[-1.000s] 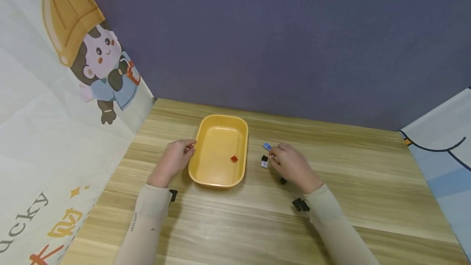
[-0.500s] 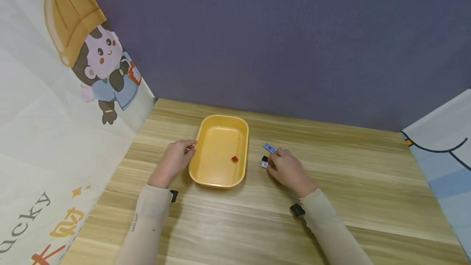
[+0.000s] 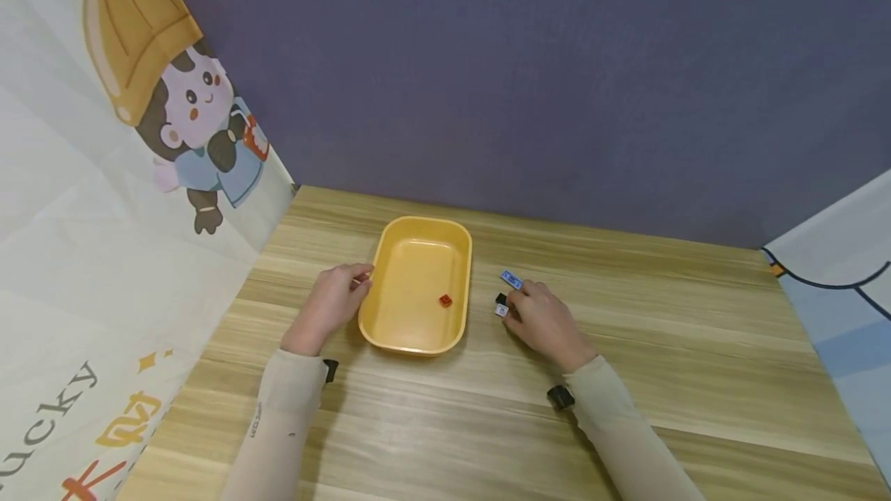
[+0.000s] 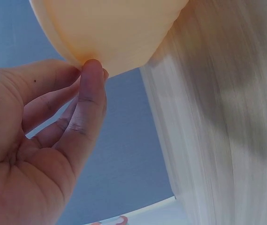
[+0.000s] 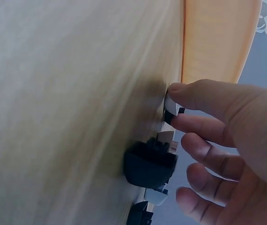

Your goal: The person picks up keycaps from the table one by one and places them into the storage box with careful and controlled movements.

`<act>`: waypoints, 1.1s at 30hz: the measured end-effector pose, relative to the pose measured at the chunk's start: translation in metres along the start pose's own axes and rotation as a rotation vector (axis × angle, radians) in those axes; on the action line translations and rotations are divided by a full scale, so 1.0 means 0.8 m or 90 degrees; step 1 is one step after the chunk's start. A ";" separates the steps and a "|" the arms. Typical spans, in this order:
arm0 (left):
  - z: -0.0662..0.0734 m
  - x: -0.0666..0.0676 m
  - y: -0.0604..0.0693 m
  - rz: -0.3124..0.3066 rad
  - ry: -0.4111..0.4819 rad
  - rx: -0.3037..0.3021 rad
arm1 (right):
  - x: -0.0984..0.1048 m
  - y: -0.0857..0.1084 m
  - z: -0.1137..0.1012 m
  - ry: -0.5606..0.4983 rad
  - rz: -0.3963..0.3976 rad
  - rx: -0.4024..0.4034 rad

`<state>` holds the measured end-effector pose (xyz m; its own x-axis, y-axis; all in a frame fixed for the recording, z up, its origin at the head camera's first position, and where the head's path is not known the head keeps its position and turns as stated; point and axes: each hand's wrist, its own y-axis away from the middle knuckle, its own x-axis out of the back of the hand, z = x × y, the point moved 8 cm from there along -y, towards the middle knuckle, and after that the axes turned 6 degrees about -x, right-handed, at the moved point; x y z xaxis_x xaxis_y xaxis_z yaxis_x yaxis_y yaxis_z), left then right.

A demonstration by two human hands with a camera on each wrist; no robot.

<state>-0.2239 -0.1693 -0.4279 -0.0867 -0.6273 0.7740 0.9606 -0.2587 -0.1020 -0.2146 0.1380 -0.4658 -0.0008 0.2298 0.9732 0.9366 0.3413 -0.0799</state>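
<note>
A yellow tray (image 3: 415, 350) lies on the wooden table, and the left hand (image 3: 327, 306) pinches its left rim; the left wrist view shows thumb and fingertips meeting on the tray wall (image 4: 114, 33). A small red piece (image 3: 445, 301) rests inside. Right of the tray, the right hand (image 3: 546, 325) is low over small pieces. Its thumb and index finger pinch a white piece (image 5: 171, 104) with a black part, close to the table. A blue piece (image 3: 511, 279) lies just beyond the fingertips. A larger-looking black piece (image 5: 149, 165) stands below the fingers in the right wrist view.
A dark blue-grey partition (image 3: 487, 99) rises behind the table (image 3: 431, 439). Printed white sheeting with a cartoon figure (image 3: 198, 110) hangs at the left, and more printed sheeting (image 3: 842, 277) is at the right. Each wrist carries a black device (image 3: 560, 397).
The right hand has shifted slightly left and nearer, its fingers now at the white piece. More of the blue piece shows, and a black piece is now hidden from the head view. The left hand stays.
</note>
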 end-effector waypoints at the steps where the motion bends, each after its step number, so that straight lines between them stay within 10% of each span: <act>1: 0.000 0.000 0.000 0.000 0.000 0.000 | 0.000 0.000 0.000 0.001 -0.002 -0.002; 17: 0.002 0.001 -0.001 0.005 0.001 -0.006 | 0.010 0.002 -0.006 0.004 0.034 0.025; 33: 0.001 0.000 0.001 -0.007 -0.002 0.006 | 0.083 -0.002 -0.074 -0.030 0.115 0.112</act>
<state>-0.2230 -0.1690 -0.4276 -0.0960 -0.6217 0.7773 0.9618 -0.2589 -0.0884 -0.1955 0.0989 -0.3882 0.1407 0.3417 0.9292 0.8473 0.4440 -0.2916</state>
